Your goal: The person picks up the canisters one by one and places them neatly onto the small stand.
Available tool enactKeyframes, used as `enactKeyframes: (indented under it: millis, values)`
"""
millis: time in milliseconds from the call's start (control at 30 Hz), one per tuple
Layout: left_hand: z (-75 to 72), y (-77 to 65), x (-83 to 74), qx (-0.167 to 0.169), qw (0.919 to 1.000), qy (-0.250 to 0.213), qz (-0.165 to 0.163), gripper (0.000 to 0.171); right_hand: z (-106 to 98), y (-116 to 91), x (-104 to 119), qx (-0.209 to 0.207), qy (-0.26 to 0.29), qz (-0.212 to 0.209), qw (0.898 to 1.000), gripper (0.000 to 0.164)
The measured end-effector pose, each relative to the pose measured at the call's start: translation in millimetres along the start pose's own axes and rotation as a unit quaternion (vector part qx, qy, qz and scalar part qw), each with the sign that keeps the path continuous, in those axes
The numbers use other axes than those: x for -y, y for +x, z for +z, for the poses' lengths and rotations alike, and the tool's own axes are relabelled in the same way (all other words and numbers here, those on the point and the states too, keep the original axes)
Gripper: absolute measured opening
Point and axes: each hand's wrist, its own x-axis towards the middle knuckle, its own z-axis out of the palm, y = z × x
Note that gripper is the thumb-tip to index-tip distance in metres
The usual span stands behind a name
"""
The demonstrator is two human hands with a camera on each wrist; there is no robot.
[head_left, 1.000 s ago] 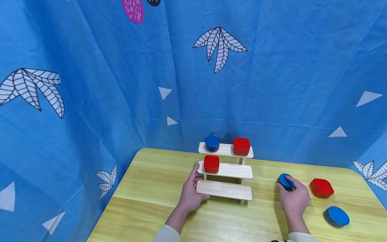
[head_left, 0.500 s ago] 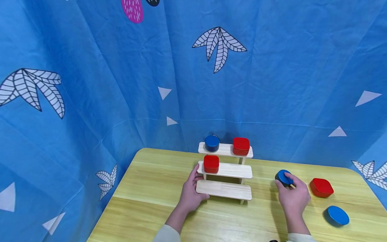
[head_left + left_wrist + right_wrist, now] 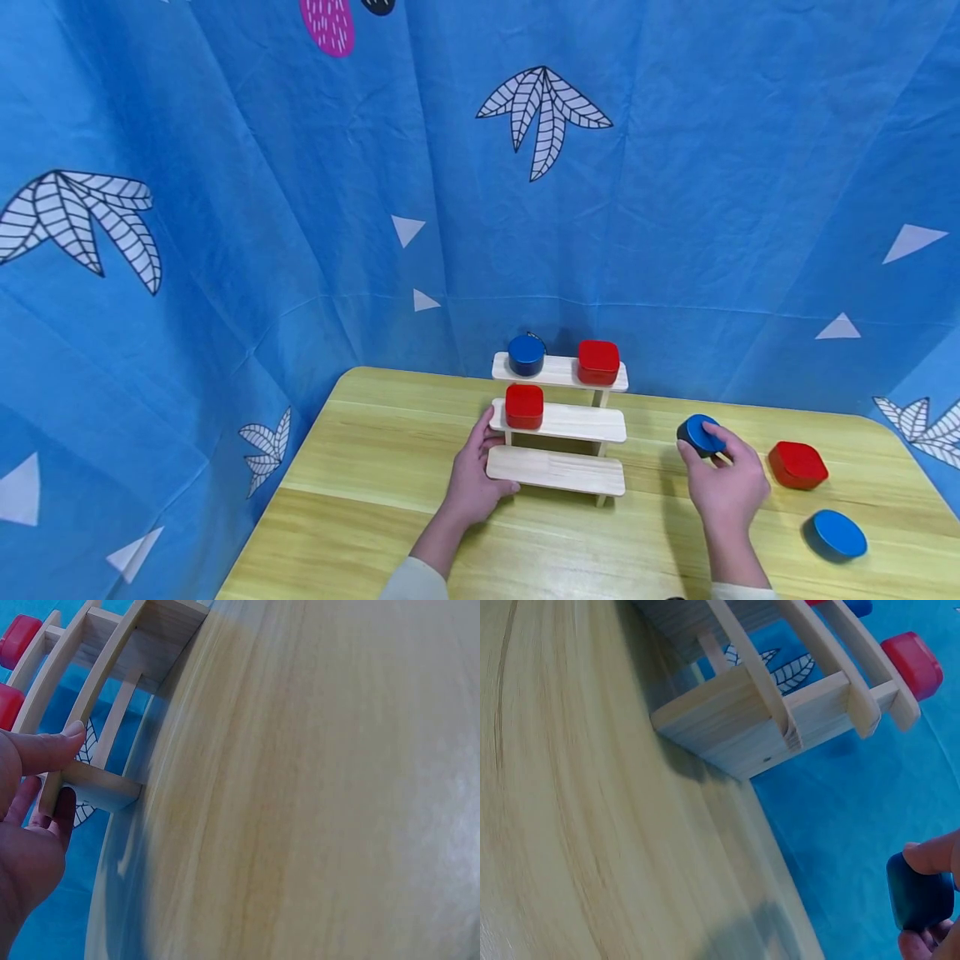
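A three-tier wooden display stand (image 3: 577, 473) stands on the table. My left hand (image 3: 477, 483) grips its left end, thumb at the front and fingers behind; the left wrist view shows the thumb (image 3: 52, 752) on the plank end. On the stand's top tier are a round blue tin (image 3: 526, 356) at left and a square red tin (image 3: 598, 363) at right. Another square red tin (image 3: 523, 407) sits at the left of the middle tier. Right of the stand, my right hand (image 3: 727, 487) pinches a round blue tin (image 3: 697, 435) between thumb and fingers, slightly tilted above the table.
To the right of my right hand, a square red tin (image 3: 798, 465) and a round blue tin (image 3: 835, 535) lie on the wooden table (image 3: 337, 492). A blue patterned cloth (image 3: 675, 208) hangs behind the table and down its left side.
My right hand has lifted the blue tin and brought it a little to the left and away from me. The left hand and the stand have stayed in place.
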Motion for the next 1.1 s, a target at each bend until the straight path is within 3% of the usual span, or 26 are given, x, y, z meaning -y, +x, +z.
enactKeyframes:
  millis: [533, 1100]
  values:
    - [0.3, 0.7, 0.9, -0.003, 1.0, -0.003, 0.001, 0.127, 2.6, -12.7, 17.9, -0.003, 0.019, -0.017, 1.0, 0.047]
    - [-0.2, 0.4, 1.8, 0.0, 1.0, -0.001, 0.006, 0.127, 10.8, -22.4, 31.8, -0.007, 0.073, -0.107, 0.992, 0.045]
